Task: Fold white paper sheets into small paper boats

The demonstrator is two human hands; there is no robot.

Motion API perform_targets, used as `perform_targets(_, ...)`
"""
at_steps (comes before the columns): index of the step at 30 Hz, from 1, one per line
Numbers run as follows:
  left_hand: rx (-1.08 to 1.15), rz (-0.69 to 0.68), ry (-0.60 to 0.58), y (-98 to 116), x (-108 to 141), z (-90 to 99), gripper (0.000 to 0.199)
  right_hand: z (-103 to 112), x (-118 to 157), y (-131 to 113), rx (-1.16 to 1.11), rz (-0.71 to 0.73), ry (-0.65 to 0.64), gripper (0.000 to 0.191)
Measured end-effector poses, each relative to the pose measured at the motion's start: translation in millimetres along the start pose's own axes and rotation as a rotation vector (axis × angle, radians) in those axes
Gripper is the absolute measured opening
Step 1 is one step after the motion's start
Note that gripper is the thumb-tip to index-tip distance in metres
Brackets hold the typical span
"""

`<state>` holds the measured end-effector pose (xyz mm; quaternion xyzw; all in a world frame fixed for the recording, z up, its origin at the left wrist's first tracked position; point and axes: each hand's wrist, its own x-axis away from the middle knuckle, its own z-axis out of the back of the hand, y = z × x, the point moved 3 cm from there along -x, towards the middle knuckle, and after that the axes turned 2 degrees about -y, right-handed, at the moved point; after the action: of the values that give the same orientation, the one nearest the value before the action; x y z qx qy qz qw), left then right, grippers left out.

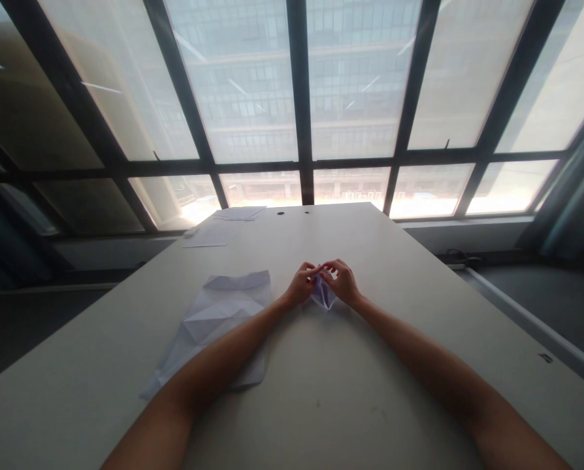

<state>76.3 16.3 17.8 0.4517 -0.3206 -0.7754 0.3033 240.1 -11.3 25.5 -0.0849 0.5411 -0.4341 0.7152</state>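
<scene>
A small folded piece of white paper [325, 298] is held between my two hands, just above or on the white table [370, 391]. My left hand [302, 284] pinches its upper left side, and my right hand [341, 281] pinches the upper right side. The fingertips of both hands meet near the top of the fold. Its lower end comes to a point toward me, with an opening or crease showing. Left of my hands lies a large creased sheet of paper [228, 303], partly hidden under my left forearm.
Flat papers [208, 235] lie at the table's far left corner. Two dark round spots [281, 213] show near the far edge. Tall framed windows [253, 91] stand beyond the table, with curtains [571, 202] at the sides. A cable [463, 256] lies at the right beyond the table edge.
</scene>
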Motion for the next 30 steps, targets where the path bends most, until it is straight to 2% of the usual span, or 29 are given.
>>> perform_targets(6, -0.03, -0.014, -0.028, -2, 0, -1.0, 0.038, -7, -1, 18, -0.028, -0.198, -0.066, 0.045)
perform_targets(12, -0.054, -0.044, 0.016, 0, 0, 2.4, 0.042, -7, -3, 46, -0.16, -0.484, -0.015, 0.047)
perform_targets(15, -0.053, -0.062, 0.095, 1, -2, 7.6, 0.046, -5, -2, 56, -0.259, -0.562, -0.017, 0.045)
perform_targets(18, 0.003, -0.04, 0.221, 1, -4, 14.9, 0.046, -3, -1, 62, -0.456, -0.612, -0.05, 0.045)
perform_targets(20, 0.08, 0.022, 0.299, -3, -6, 19.1, 0.046, -2, -1, 63, -0.554, -0.626, -0.041, 0.048)
perform_targets(23, 0.301, 0.19, 0.363, -11, -7, 21.3, 0.055, -1, -2, 61, -0.582, -0.6, 0.022, 0.05)
perform_targets(26, 0.486, 0.352, 0.294, -16, -7, 16.7, 0.066, 0, -4, 55, -0.56, -0.515, 0.066, 0.053)
perform_targets(30, 0.565, 0.443, 0.019, -8, -5, 3.8, 0.057, -1, -6, 42, -0.527, -0.389, 0.052, 0.054)
